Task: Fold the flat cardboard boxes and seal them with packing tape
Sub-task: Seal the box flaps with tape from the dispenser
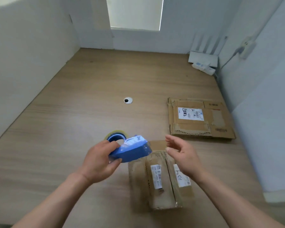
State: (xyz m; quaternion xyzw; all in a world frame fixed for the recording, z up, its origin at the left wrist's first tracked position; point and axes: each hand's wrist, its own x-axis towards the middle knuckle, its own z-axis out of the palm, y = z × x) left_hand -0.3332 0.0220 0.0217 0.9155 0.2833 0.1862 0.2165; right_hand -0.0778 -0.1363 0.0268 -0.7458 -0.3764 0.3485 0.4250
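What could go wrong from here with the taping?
1. The right hand is open and holds nothing, so the small box may slide on the table once tape pulls on it.
2. The left hand alone holds the blue tape dispenser by one end; that grip could twist, laying tape off the seam.

Cardboard boxes: 2, a flattened box at the desk's right edge and a folded box near the front edge. Shipping labels: 3, one on the flattened box, two on the folded. Tape dispenser: 1, with 1 tape roll. Cable grommet: 1, mid-desk. Router: 1, far right corner. Power strip: 1, right wall. Hands: 2, left hand, right hand.
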